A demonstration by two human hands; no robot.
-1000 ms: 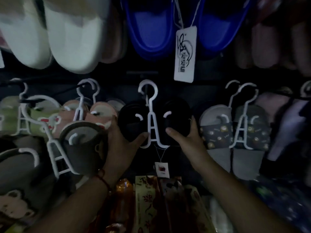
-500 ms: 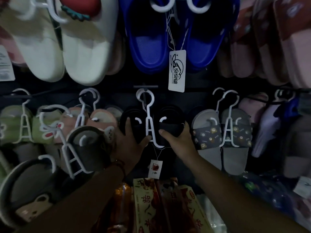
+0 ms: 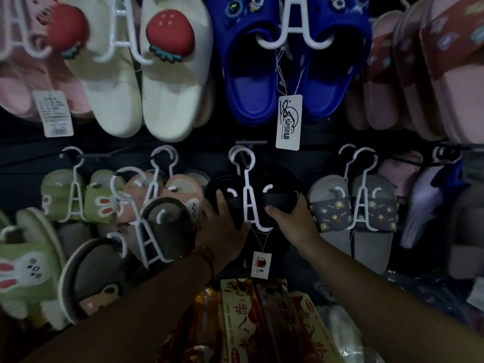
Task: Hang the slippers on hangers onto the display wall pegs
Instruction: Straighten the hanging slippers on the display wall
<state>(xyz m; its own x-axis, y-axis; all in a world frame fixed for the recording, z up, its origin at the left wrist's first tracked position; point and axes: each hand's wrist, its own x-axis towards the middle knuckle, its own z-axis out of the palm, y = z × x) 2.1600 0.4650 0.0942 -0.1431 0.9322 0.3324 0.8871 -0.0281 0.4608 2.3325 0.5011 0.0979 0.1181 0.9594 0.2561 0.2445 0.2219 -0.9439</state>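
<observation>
A dim display wall [image 3: 183, 150] crowded with hung footwear faces you: cream slippers [image 3: 146, 82] and blue clogs [image 3: 288, 74] above, grey slides [image 3: 353, 205] to the right. At centre, your black slippers [image 3: 277, 189] ride a white hanger [image 3: 250, 200], its hook looped over a peg [image 3: 245, 159]. Your left hand [image 3: 222, 224] grips the left slipper, your right hand [image 3: 293, 218] the right one; a small tag [image 3: 260, 264] dangles below.

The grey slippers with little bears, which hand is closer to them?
Right. The right hand grips the black slippers right beside the grey slippers; the left hand is farther away.
</observation>
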